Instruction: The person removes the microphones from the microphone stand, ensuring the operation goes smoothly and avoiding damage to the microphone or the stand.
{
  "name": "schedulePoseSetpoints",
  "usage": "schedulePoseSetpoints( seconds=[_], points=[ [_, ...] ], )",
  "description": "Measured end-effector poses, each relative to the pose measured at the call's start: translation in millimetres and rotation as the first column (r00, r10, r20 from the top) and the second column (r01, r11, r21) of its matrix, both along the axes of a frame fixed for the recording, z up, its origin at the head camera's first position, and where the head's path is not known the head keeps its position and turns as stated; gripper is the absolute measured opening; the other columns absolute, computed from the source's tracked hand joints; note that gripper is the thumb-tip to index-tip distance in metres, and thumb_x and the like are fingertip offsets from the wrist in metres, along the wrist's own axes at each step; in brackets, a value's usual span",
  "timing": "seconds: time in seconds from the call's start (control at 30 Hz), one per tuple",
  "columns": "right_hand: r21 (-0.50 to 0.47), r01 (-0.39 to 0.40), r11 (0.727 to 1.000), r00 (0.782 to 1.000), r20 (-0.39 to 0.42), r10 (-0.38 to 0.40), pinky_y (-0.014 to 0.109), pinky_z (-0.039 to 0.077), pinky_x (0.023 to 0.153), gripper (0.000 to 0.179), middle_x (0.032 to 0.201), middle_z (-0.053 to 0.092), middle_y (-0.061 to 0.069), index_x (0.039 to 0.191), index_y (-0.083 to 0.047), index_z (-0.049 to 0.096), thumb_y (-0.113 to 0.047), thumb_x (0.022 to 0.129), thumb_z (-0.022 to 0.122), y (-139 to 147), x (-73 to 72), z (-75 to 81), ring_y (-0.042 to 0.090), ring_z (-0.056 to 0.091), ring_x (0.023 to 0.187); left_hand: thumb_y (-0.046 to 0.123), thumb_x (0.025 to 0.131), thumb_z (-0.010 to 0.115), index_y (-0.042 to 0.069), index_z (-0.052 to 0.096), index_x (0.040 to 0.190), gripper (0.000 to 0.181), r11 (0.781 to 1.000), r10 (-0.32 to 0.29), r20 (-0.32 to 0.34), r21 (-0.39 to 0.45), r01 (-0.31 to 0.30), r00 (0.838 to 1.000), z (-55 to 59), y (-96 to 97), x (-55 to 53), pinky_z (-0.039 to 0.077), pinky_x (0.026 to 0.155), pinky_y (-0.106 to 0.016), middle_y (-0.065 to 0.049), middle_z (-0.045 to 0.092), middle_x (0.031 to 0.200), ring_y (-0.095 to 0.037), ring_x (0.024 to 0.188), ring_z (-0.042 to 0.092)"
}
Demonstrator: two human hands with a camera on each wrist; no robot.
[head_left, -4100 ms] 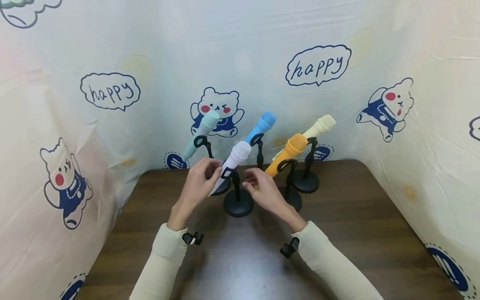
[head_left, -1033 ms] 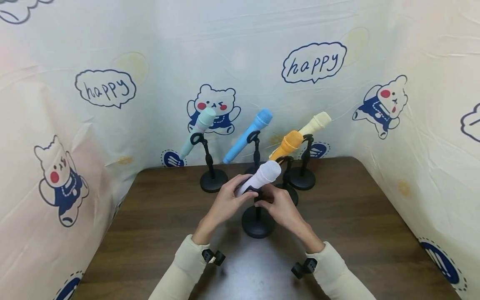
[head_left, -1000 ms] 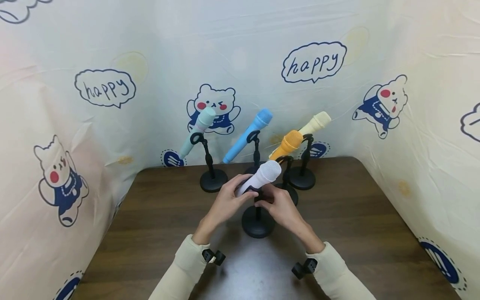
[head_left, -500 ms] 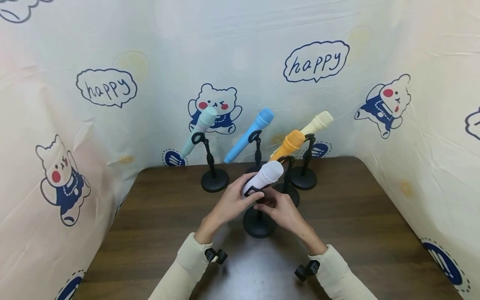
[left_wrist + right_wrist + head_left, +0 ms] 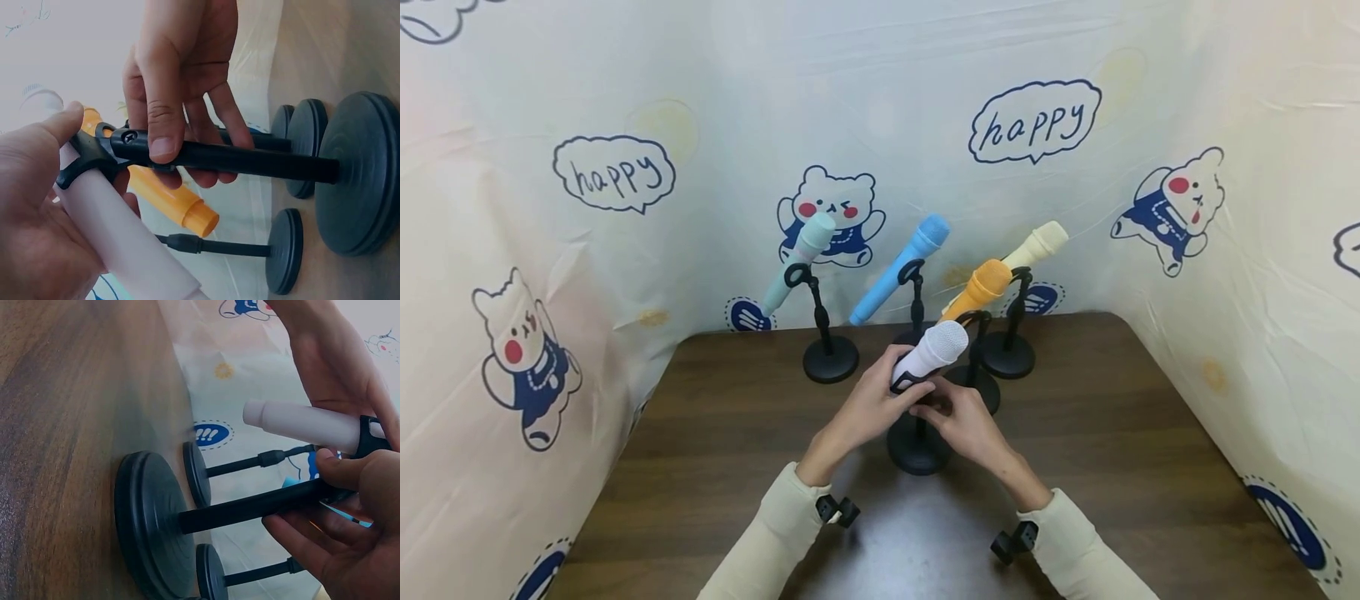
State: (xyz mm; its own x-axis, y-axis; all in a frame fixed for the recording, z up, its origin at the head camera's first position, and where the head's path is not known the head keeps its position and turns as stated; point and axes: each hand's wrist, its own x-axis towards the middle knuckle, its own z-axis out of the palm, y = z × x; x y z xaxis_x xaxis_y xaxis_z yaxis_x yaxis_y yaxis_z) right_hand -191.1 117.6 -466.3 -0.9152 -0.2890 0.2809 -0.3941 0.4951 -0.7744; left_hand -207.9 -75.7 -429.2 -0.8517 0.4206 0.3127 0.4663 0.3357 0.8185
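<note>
My left hand (image 5: 872, 400) grips a white microphone (image 5: 934, 346) where it sits in the black clip of a desk stand. In the left wrist view the thumb lies over the clip (image 5: 94, 153) and the fingers pass behind the microphone. My right hand (image 5: 966, 425) pinches the upper part of the stand's pole (image 5: 250, 164), with the thumb on one side and fingertips on the other. The round stand base (image 5: 917, 450) rests on the table. The microphone slants, its mesh head up and to the right. In the head view the hands mostly hide the pole.
Behind stand a mint microphone (image 5: 801, 258), a blue microphone (image 5: 898, 271), an orange microphone (image 5: 981, 287) and a pale yellow microphone (image 5: 1037, 243), each on a black stand. The orange one's stand is close behind my right hand. A printed cloth (image 5: 715, 100) surrounds the wooden table (image 5: 722, 433).
Since the oldest frame, the white microphone and its stand have come nearer and rightward, and both hands have taken hold. Within the last second, the left hand and microphone shift and turn slightly.
</note>
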Motion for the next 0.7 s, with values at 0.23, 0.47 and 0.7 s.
schedulePoseSetpoints(
  seconds=[0.23, 0.47, 0.7],
  points=[
    [0.016, 0.016, 1.000, 1.000, 0.008, -0.016, 0.024, 0.055, 0.072, 0.030, 0.107, 0.078, 0.005, 0.126, -0.009, 0.070, -0.012, 0.097, 0.079, -0.4, 2.6, 1.5, 0.011, 0.065, 0.080, 0.018, 0.103, 0.073, 0.005, 0.045, 0.146, 0.053, 1.000, 0.002, 0.014, -0.002, -0.002, 1.000, -2.2, 3.1, 2.5, 0.059, 0.102, -0.052, -0.017, 0.060, 0.141, -0.029, 0.120, 0.064],
    [0.040, 0.013, 0.999, 1.000, 0.014, -0.013, 0.024, 0.052, 0.067, 0.030, 0.101, 0.076, 0.004, 0.126, -0.008, 0.069, -0.010, 0.098, 0.077, -1.7, 2.2, 3.5, 0.010, 0.061, 0.075, 0.018, 0.102, 0.074, 0.005, 0.045, 0.145, 0.053, 1.000, 0.022, 0.034, 0.019, -0.023, 0.999, -4.6, 2.5, 3.4, 0.059, 0.099, -0.050, -0.017, 0.061, 0.140, -0.029, 0.118, 0.064],
    [0.053, 0.005, 0.999, 1.000, -0.014, -0.004, 0.024, 0.052, 0.067, 0.029, 0.101, 0.077, 0.004, 0.125, -0.008, 0.070, -0.011, 0.098, 0.077, -3.9, 1.5, 4.6, 0.010, 0.061, 0.074, 0.018, 0.102, 0.075, 0.006, 0.044, 0.142, 0.052, 0.997, 0.042, 0.058, 0.057, -0.045, 0.997, -8.1, -0.7, 3.1, 0.059, 0.101, -0.056, -0.019, 0.060, 0.142, -0.034, 0.120, 0.064]
  ],
)
